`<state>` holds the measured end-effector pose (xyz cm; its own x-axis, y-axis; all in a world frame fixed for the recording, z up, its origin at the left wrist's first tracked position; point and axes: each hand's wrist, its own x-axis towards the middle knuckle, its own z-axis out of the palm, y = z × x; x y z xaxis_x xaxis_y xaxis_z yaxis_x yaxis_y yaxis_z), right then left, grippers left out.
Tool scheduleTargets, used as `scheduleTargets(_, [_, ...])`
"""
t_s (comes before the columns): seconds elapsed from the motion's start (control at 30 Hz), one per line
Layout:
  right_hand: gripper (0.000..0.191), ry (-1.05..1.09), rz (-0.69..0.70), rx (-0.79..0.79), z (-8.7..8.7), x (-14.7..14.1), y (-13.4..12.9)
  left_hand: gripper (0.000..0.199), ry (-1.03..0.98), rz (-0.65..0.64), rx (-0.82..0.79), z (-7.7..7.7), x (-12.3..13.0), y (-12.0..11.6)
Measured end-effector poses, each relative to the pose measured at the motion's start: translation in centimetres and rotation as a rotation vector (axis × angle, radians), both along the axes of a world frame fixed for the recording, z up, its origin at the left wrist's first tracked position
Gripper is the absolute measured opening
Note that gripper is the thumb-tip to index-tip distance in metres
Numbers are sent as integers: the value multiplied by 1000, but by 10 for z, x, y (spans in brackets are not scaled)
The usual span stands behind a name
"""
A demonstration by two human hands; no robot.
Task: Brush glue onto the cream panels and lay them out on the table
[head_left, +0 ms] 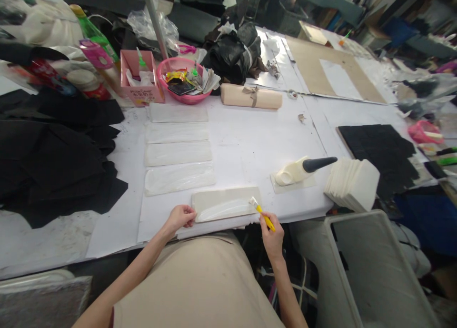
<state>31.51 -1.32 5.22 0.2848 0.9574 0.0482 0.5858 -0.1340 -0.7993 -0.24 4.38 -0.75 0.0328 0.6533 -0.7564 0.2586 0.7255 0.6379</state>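
Observation:
My right hand (272,235) grips a yellow-handled brush (264,217), its pale bristles resting on the right part of a light rectangular panel (224,202). A wet white streak runs along that panel's lower side. At the panel's left end, my left hand (182,217) pinches the corner between thumb and fingers. Several similar strips with a glossy white coating, the nearest one (178,178) included, lie in a column behind and to the left. A cream bottle with a black nozzle (294,171) lies tilted to the right of the panel.
Black sheets (53,152) are heaped at left. A pink box (142,90), a pink basin (187,97) and a tied beige roll (252,97) stand at the back. To the right are a stack of white pieces (353,183), black sheets (378,152) and a grey bin (357,218) below the table edge.

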Motion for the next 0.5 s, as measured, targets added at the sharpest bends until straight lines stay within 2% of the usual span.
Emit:
scheduleTargets(0.13, [14, 150, 255, -28, 8, -55, 10, 19, 13, -20, -10, -4, -1, 0])
scheduleTargets(0.23, [14, 248, 376, -30, 2, -101, 24, 20, 7, -13, -19, -5, -1, 0])
scheduleTargets(0.3, [14, 279, 387, -38, -7, -119, 32, 20, -2, 1, -31, -4, 0, -1])
scheduleTargets(0.37, [14, 300, 365, -64, -16, -124, 37, 20, -8, 18, -41, -2, 1, -1])
scheduleTargets(0.5, [17, 329, 221, -133, -26, -105, 35, 19, -13, 41, -31, 5, 3, -2])
